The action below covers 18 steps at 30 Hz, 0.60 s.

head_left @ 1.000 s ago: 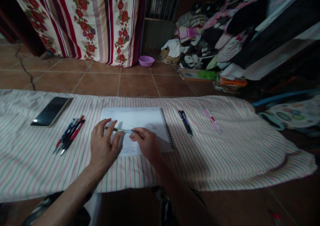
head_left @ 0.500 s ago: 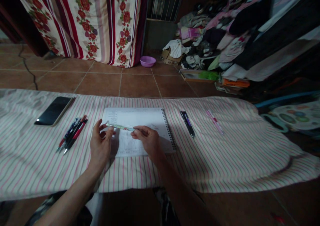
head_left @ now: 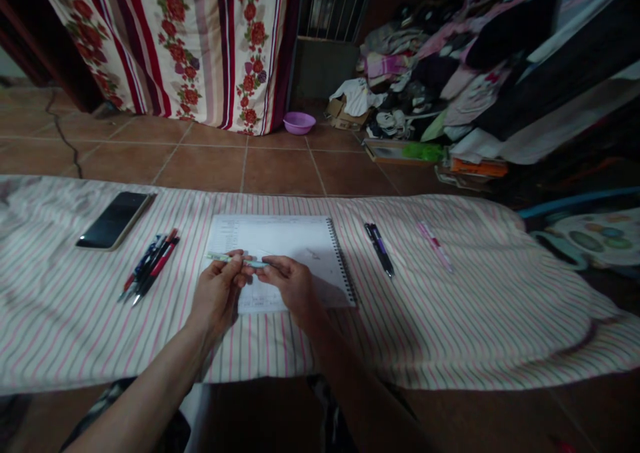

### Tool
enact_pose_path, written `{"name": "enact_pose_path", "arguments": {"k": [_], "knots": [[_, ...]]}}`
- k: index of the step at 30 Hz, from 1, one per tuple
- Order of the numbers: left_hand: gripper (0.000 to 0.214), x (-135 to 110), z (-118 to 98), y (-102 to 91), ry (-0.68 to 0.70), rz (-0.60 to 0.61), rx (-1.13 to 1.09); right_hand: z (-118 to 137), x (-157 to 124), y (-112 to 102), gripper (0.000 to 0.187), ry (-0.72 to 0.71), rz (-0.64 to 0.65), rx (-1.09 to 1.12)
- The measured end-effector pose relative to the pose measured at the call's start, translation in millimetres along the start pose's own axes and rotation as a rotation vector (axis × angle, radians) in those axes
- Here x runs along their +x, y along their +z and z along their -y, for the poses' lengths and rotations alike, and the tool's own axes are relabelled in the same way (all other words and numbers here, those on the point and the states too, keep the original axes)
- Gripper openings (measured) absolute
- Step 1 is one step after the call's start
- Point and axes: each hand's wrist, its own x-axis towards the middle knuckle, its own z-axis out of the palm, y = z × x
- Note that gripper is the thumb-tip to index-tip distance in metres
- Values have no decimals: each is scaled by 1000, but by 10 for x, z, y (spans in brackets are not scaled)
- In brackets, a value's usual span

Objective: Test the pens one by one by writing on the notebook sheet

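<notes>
A pale green and light blue pen (head_left: 256,263) lies level between my hands, above a spiral notebook (head_left: 320,239) with writing on its page. My left hand (head_left: 219,289) pinches the pen around its middle, its greenish end sticking out to the left. On the bluish right end, the fingers of my right hand (head_left: 291,283) are closed. Left of the notebook lies a bunch of several pens (head_left: 153,266), black, red and blue. To the right are two dark pens (head_left: 379,249) side by side, and farther right a pink and white pen (head_left: 435,246).
A phone (head_left: 116,219) lies at the left on the striped cloth (head_left: 475,319). Beyond it are a tiled floor (head_left: 205,166), a purple basin (head_left: 299,123), a floral curtain (head_left: 207,46) and a heap of clothes (head_left: 450,73). A patterned stool (head_left: 600,236) stands at the right.
My left hand has moved right and closed on the pen's middle; before, its fingers were spread at the pen's left end. The pen has dropped slightly. My right hand keeps its grip.
</notes>
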Motion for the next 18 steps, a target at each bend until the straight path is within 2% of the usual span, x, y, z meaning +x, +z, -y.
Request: {"name": "enact_pose_path", "arguments": {"k": [6,9,13,15,18], "knots": [[16,-32,27,44,23,38,18,-16,12,-14,23,0,-7,30],[9,-40,6,66,-12,5,3,3,10,-10,23,-7,0,16],[14,-35,-53,81,-46,-35,-51,30,-4,9,25,-62,13,-25],[15,-23,-81,85,-89,-47,-98,46,-20,22,24,-114,6,-38],[19,-6,-113,90,-264,-55,-220,110,-66,38,22,-237,17,-146]]}}
